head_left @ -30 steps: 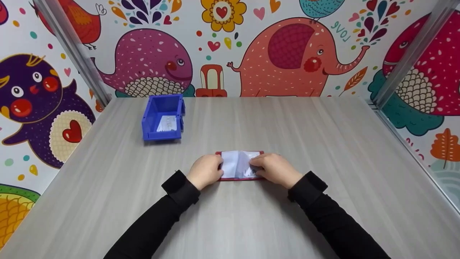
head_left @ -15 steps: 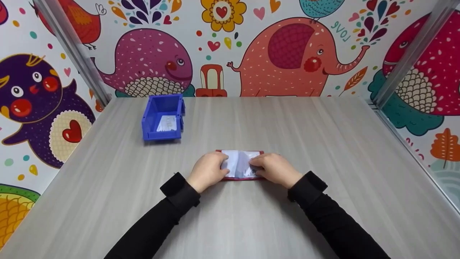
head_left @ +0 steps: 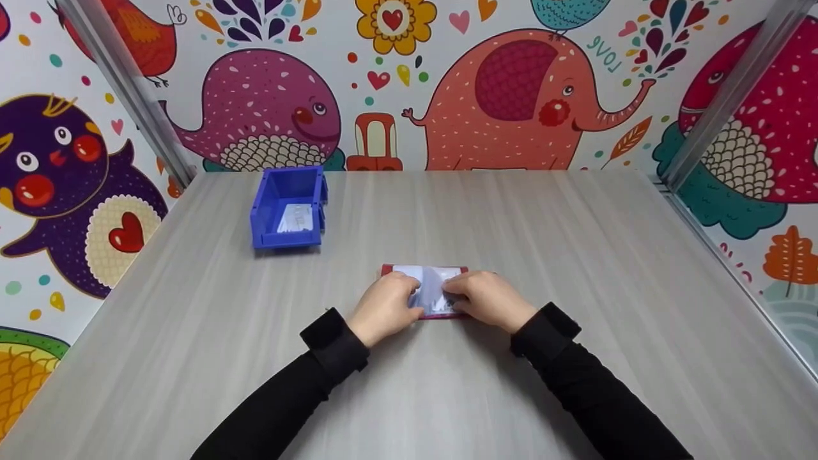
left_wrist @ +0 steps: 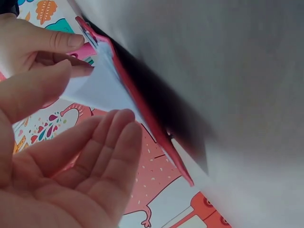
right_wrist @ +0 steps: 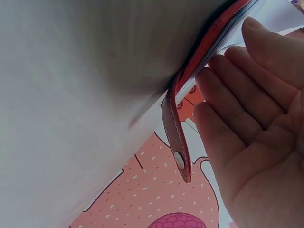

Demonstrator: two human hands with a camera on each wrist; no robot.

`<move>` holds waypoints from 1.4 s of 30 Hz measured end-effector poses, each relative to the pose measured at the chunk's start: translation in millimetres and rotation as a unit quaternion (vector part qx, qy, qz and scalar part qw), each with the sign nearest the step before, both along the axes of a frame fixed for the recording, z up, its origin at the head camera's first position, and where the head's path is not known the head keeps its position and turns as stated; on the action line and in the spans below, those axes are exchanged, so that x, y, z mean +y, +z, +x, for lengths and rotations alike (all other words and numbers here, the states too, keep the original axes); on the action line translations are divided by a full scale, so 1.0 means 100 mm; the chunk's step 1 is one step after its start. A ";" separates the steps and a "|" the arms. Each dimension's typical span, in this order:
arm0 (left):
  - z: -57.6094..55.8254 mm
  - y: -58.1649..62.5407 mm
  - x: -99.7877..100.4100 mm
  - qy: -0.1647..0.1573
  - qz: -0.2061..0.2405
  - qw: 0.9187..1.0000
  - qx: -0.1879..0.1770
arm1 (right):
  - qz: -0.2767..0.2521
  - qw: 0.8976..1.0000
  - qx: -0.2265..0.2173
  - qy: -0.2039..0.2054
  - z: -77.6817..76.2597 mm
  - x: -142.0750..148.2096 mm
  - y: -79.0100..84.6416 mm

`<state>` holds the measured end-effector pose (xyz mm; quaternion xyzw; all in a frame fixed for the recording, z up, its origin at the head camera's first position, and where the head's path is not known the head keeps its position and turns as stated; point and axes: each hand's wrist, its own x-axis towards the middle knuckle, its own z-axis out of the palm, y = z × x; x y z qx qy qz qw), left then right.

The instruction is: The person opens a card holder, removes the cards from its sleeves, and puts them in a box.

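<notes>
A red card holder point(head_left: 387, 269) with a snap strap point(right_wrist: 175, 130) lies spread on the table, its clear and whitish sleeves point(head_left: 431, 287) facing up. My left hand point(head_left: 386, 308) is over its left half, and the fingertips point(left_wrist: 124, 116) are at a whitish sleeve. In the left wrist view the thumb and fingers are apart, loosely bent. My right hand point(head_left: 491, 300) rests on the right half, with its fingertips point(right_wrist: 216, 61) against the sleeve edge and the thumb held apart. The hands partly cover the holder in the head view.
A blue bin point(head_left: 287, 239) with white cards point(head_left: 296, 218) inside stands at the back left of the wood-grain table point(head_left: 543, 223). Printed panels with cartoon animals point(head_left: 511, 96) and metal posts point(head_left: 124, 83) border the table.
My left hand has slid right, from the holder's left edge onto the sleeves, uncovering the red left corner. My right hand has stayed almost in place.
</notes>
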<state>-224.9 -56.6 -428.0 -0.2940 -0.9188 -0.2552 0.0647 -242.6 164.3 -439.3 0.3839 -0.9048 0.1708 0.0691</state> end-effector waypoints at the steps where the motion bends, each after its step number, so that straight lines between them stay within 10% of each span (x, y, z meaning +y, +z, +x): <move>1: 0.00 0.00 0.01 0.001 -0.002 1.000 0.001 | 0.000 1.000 -0.001 -0.001 0.00 0.00 0.00; 42: -0.02 -0.06 0.08 0.021 -0.004 1.000 0.001 | -0.045 0.999 0.002 -0.013 0.00 0.07 0.08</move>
